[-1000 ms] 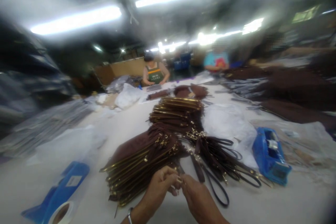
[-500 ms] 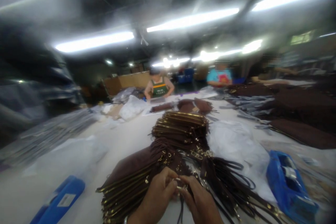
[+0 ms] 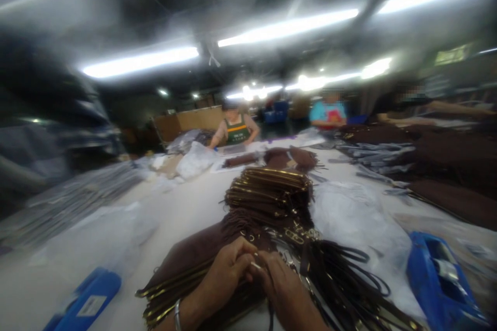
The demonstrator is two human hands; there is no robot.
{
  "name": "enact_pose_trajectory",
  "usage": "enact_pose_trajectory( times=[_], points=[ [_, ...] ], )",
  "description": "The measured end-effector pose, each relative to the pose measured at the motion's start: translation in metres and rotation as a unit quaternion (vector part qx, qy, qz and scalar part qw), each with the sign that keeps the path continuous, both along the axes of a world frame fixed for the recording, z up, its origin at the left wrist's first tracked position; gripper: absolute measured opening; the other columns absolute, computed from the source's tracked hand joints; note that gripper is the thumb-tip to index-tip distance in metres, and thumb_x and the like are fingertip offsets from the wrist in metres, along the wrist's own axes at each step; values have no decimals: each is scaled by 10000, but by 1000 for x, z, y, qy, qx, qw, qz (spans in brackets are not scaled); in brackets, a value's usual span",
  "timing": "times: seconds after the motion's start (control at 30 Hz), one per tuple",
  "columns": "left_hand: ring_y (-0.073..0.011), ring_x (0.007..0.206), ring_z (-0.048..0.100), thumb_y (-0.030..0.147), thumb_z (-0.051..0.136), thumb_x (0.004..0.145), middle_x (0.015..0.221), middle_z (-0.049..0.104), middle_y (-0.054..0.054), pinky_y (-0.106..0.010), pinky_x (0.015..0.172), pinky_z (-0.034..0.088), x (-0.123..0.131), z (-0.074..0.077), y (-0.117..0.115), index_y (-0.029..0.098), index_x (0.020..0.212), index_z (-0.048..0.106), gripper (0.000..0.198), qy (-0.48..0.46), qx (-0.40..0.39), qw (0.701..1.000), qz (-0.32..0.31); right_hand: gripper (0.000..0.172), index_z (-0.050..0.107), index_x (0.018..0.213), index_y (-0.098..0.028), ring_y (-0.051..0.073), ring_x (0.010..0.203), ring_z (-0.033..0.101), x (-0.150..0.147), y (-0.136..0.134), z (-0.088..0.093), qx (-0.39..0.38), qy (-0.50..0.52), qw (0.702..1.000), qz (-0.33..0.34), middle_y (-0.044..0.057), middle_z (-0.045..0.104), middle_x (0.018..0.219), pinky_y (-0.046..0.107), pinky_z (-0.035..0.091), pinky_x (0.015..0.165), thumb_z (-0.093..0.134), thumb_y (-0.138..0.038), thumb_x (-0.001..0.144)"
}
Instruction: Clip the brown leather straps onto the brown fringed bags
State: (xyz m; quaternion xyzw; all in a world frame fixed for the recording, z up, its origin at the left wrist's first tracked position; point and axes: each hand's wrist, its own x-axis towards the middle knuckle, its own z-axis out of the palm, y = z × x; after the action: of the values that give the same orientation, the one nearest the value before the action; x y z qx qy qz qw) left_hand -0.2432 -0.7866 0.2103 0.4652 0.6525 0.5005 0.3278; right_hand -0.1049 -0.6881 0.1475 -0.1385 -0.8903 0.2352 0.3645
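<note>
My left hand [image 3: 225, 270] and my right hand [image 3: 280, 284] meet at the bottom centre, fingers pinched together over a small metal piece that I cannot make out. They hover just above a fanned pile of brown pouches with gold zips [image 3: 186, 274]. To the right of my hands lies a bundle of dark brown straps with gold clasps [image 3: 341, 279]. Further back stands a second stack of brown pouches [image 3: 272, 186].
A blue tape dispenser [image 3: 440, 282] sits at the right, a blue package [image 3: 87, 302] at the lower left. Clear plastic bags [image 3: 349, 212] lie on the white table [image 3: 194, 207]. Other people [image 3: 235, 126] work at the far end, with brown fabric heaps [image 3: 446, 165] at right.
The view has tilted up, so hands and pouches sit lower in the picture. My hands stay pinched together and have closed in over the pouch pile.
</note>
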Motion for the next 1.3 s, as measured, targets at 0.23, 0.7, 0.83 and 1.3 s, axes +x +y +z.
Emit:
enact_pose_trajectory(
  times=[0.23, 0.7, 0.83, 1.3],
  points=[
    [-149, 638, 589, 262, 469, 875, 740, 640, -18, -254, 624, 460, 0, 6, -1, 162, 923, 584, 160, 46, 1, 999, 14, 262, 509, 1186, -217, 216, 815, 672, -15, -6, -7, -2, 57, 998, -28, 96, 644, 952, 332, 582, 721, 402, -244, 948],
    [-105, 489, 484, 276, 392, 903, 650, 602, 25, -218, 504, 369, -30, 20, 7, 174, 930, 601, 235, 124, -55, 991, 7, 274, 512, 1185, -217, 176, 903, 667, -48, 1, -20, -49, 95, 994, -35, 66, 653, 988, 278, 555, 805, 371, -236, 950],
    [-136, 690, 556, 204, 410, 897, 742, 629, 3, -242, 686, 427, -54, 32, 13, 193, 928, 638, 230, 271, -17, 962, 6, 274, 506, 1191, -213, 157, 938, 670, -49, 20, -22, -7, 86, 995, -49, 63, 665, 1030, 241, 555, 804, 405, -208, 936],
    [-117, 820, 565, 243, 473, 950, 907, 598, 1, -204, 761, 438, -90, 11, 40, 240, 955, 675, 202, 423, 50, 894, -140, 278, 492, 1143, -170, 198, 804, 687, -69, 23, -18, 83, 47, 981, -170, 106, 655, 942, 277, 561, 645, 284, -231, 970]
  ],
)
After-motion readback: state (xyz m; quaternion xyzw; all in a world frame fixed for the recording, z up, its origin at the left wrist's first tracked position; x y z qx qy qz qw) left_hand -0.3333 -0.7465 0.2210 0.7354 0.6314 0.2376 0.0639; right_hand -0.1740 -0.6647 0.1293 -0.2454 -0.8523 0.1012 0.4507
